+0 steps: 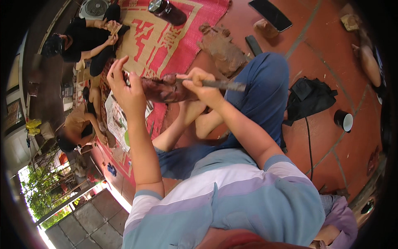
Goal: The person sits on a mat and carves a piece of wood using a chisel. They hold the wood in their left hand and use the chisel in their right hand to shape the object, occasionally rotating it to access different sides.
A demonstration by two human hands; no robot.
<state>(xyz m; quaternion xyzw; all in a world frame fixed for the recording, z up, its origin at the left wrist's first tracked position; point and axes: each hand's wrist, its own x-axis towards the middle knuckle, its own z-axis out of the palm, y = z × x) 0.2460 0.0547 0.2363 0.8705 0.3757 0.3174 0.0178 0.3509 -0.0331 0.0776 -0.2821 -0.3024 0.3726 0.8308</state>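
My left hand (132, 93) is at the left end of a carved piece of dark reddish-brown wood (163, 90), its fingers bent about that end. The carving is raised in front of my crossed legs, above my bare feet (192, 112). In my right hand (203, 85) is a long, flat grey metal carving tool (230, 85), gripped near its left end. Its broad end points right, over my bent knee. The other end meets the upper right part of the carving, and the fingers partly hide it.
A brown wooden slab (224, 50), wood block (265, 29) and black phone (271, 14) lie ahead. On the patterned mat (157, 45) lies a dark flask (168, 12). A black bag (309, 99) and white-mouthed mug (344, 120) are right. Co-workers sit left; a hand (110, 39) shows.
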